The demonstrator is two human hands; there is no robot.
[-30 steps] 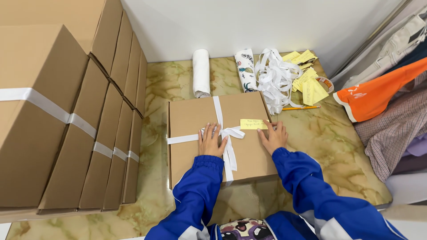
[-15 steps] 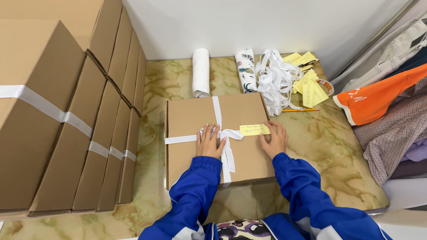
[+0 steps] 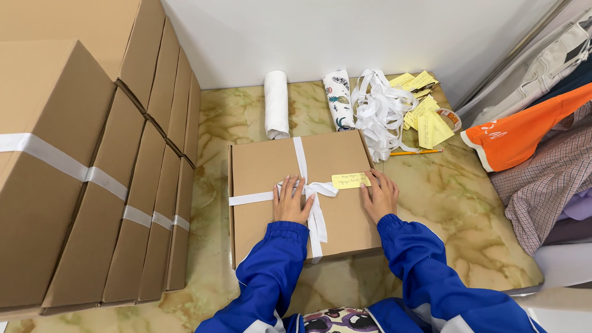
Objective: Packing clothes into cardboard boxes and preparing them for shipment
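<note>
marble table [image 3: 468,203] against white wall [image 3: 345,37] | both grips spread flat on ribboned box [image 3: 265,166] | stacked boxes [image 3: 92,185] left

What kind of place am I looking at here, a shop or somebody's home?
Probably a small packing corner for a clothing seller. A ribbon-tied cardboard box lies under both hands on a marble-patterned table, a row of matching ribboned boxes stands to the left, and garments hang on the right.

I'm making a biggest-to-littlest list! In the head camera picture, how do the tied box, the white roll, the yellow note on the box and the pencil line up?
1. Tied box, clearly largest.
2. White roll.
3. Pencil and yellow note: about equally long, the note wider, so too close to rank.
</note>
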